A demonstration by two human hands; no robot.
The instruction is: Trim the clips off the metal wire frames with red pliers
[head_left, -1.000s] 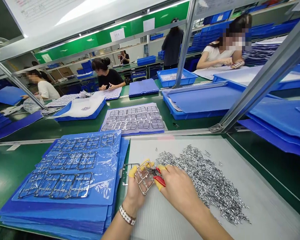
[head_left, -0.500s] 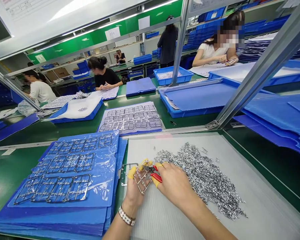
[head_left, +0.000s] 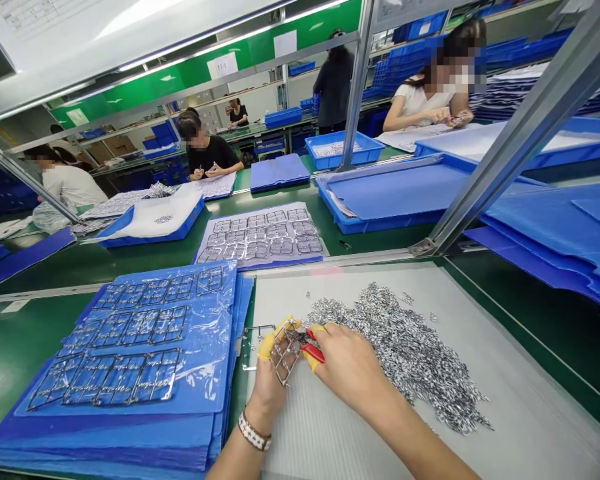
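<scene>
Yellow finger covers sit on several fingertips of both hands. My left hand [head_left: 267, 388] is closed on a small silvery sprue frame [head_left: 286, 365] with thin crossbars, tilted upright above the grey mat. In my right hand [head_left: 349, 365] is a pair of red-handled nippers [head_left: 313, 353]. Their dark jaws are at the frame's upper right; whether they bite on a bar I cannot tell. Just right of my right hand spreads a heap of small silvery pieces [head_left: 420, 363]. Cut frame scraps [head_left: 260, 328] lie left of my left hand.
A stack of blue sheets [head_left: 130, 440] at left bears rows of sprue frames [head_left: 123, 377] under clear film. Further back lies a sheet with more frames [head_left: 260, 233]. A blue tray [head_left: 385, 223] and a slanted metal post [head_left: 510, 133] stand beyond the mat [head_left: 320, 427]. Co-workers sit behind.
The sprue frame has turned a little in my left hand and now shows narrower. My right hand and the nippers stay almost in place.
</scene>
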